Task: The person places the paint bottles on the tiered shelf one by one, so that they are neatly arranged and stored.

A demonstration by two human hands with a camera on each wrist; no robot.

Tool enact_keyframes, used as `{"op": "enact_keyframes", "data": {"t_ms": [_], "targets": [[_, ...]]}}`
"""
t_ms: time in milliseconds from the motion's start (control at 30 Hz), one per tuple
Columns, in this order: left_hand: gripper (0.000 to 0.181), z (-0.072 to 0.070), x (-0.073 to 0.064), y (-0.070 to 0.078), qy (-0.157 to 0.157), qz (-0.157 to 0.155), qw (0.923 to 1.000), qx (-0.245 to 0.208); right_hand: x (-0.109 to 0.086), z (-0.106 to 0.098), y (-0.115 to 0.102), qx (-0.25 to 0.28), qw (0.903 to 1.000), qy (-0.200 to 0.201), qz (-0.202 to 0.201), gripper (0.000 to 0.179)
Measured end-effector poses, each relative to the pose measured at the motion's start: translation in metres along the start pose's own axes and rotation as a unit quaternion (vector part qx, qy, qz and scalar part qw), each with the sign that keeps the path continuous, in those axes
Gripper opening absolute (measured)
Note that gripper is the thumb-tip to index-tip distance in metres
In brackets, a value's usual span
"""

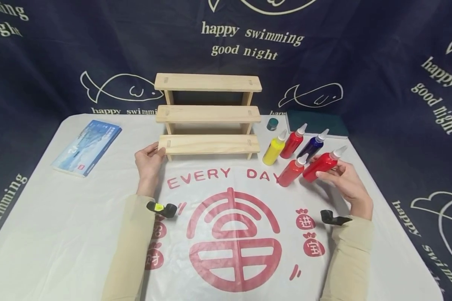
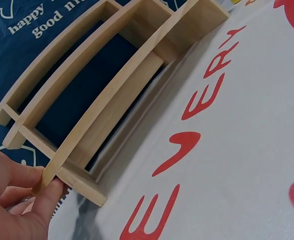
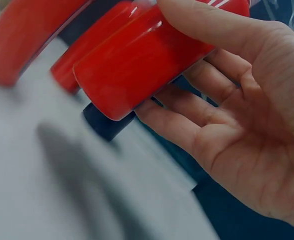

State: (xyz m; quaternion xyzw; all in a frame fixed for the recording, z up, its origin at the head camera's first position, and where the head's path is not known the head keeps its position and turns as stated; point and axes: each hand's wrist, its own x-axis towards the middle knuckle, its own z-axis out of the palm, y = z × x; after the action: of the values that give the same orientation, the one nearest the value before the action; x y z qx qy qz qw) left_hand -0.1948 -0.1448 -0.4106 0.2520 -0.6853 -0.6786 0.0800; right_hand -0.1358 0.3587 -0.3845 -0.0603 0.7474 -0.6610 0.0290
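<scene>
My right hand (image 1: 347,182) holds a red squeeze bottle (image 1: 319,168) with a white nozzle, tilted, between thumb and fingers. In the right wrist view the base of this red bottle (image 3: 131,67) hangs above the white tabletop. My left hand (image 1: 149,164) pinches the left end of the lowest board of a three-step wooden shelf (image 1: 211,144); thumb and fingers show around that board end in the left wrist view. Close to the right hand stand a second red bottle (image 1: 291,172), a dark blue bottle (image 1: 312,147), a third red bottle (image 1: 291,144) and a yellow bottle (image 1: 273,150).
A small dark green jar (image 1: 272,124) is right of the shelf. Behind the bottles lies a dark green flat book or board (image 1: 316,122). A blue-and-white book (image 1: 88,147) lies at the table's left. Dark blue printed cloth (image 1: 226,62) hangs behind the white table (image 1: 75,217).
</scene>
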Motion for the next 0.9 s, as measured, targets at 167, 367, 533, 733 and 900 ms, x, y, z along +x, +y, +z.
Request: {"op": "enact_keyframes", "data": {"t_ms": [167,367,533,733,900], "targets": [[0.039,0.002,0.000,0.000,0.002,-0.002,1.0000,-0.008,-0.002,0.003,-0.028,0.048,0.9972,0.028,-0.051,0.041],[0.038,0.001,0.001,-0.001,0.004,-0.006,0.9999,-0.014,-0.004,0.015,-0.065,0.028,0.9947,0.056,-0.081,0.041],[0.037,0.000,0.001,-0.004,-0.002,0.005,0.9996,-0.028,-0.002,0.027,-0.093,0.030,0.9919,0.049,-0.113,0.043],[0.037,-0.001,0.000,-0.002,-0.005,0.001,0.9994,-0.033,0.011,0.058,-0.118,0.028,0.9907,0.055,-0.121,0.042],[0.037,-0.001,-0.001,-0.002,-0.006,0.001,0.9992,-0.039,0.026,0.090,-0.124,0.029,0.9924,0.051,-0.109,0.037]]}}
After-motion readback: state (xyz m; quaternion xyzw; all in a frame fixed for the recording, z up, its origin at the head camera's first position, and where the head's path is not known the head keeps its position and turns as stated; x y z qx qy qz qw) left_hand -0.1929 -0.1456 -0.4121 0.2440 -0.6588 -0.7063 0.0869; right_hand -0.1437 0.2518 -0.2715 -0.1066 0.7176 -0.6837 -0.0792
